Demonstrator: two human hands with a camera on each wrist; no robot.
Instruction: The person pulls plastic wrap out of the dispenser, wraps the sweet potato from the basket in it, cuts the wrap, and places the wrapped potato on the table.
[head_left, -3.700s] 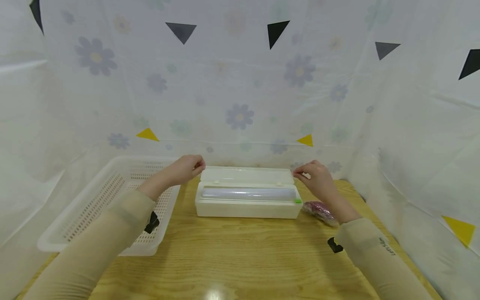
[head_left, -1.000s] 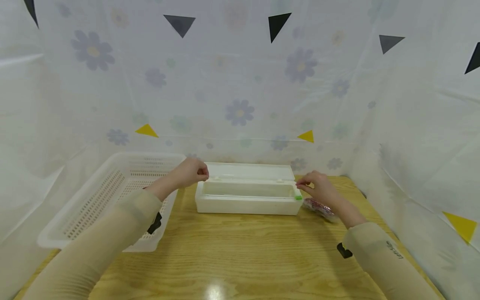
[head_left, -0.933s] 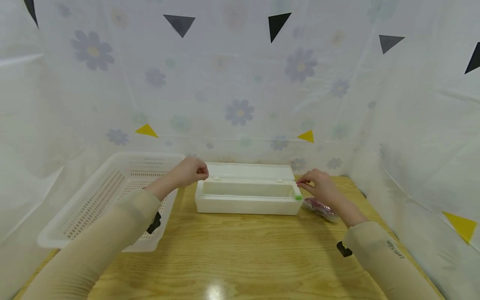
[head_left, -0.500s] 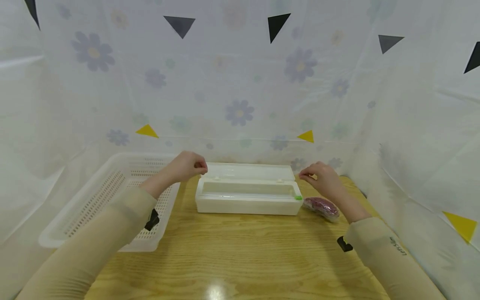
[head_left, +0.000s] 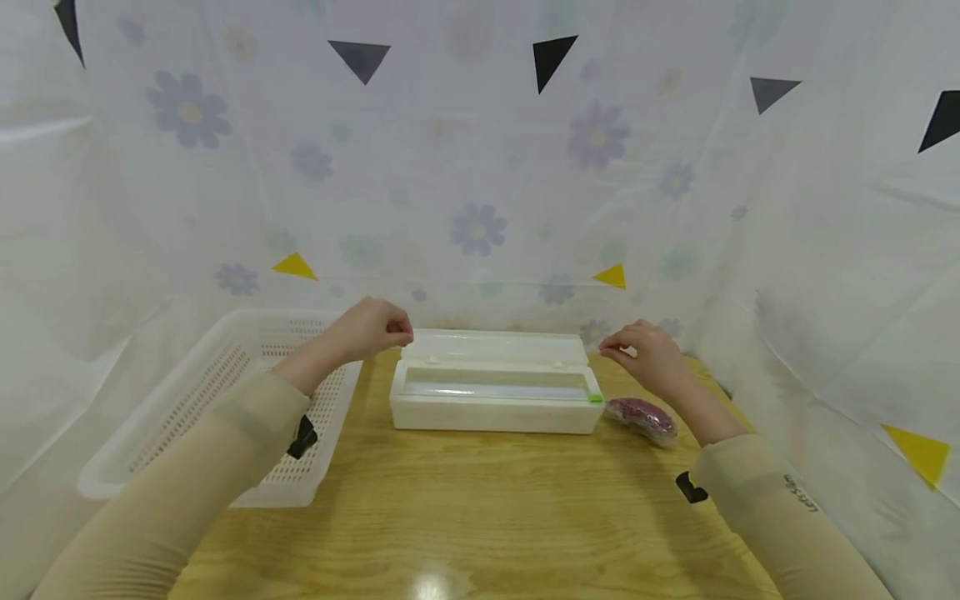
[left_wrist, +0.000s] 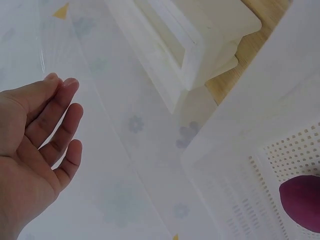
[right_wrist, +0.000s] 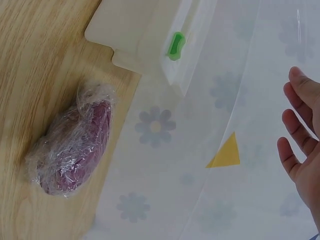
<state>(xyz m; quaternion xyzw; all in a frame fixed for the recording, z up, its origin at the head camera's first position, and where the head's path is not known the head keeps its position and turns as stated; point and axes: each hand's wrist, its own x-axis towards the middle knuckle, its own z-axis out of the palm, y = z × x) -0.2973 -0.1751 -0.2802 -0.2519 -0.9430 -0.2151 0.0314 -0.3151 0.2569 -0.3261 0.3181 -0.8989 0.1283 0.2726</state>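
A white cling film box [head_left: 495, 417] stands in the middle of the head view, its lid tipped back. Inside its slot shows a pale, shiny strip of the roll [head_left: 480, 390]. My left hand [head_left: 371, 327] is raised at the box's left end, thumb and forefinger pinched together. Opposite it, my right hand [head_left: 645, 357] pinches in the same way beyond the right end. Glints by the fingertips in both wrist views show thin clear cling film [left_wrist: 43, 60], barely visible, held between the hands. A purple oblong thing [right_wrist: 77, 155] wrapped in film lies below my right hand.
A white perforated basket [head_left: 322, 479] stands at the left, partly behind my left forearm. In it lies a smooth purple, rounded thing [left_wrist: 302, 202]. A green slider [head_left: 596, 398] sits at the box's right end. A flowered curtain [head_left: 480, 167] hangs close behind the box.
Both hands have risen from the box's rear edge over the last second. The pale roll, seen 3.7 seconds ago and then out of sight, shows partly again. The wrapped purple thing is less covered.
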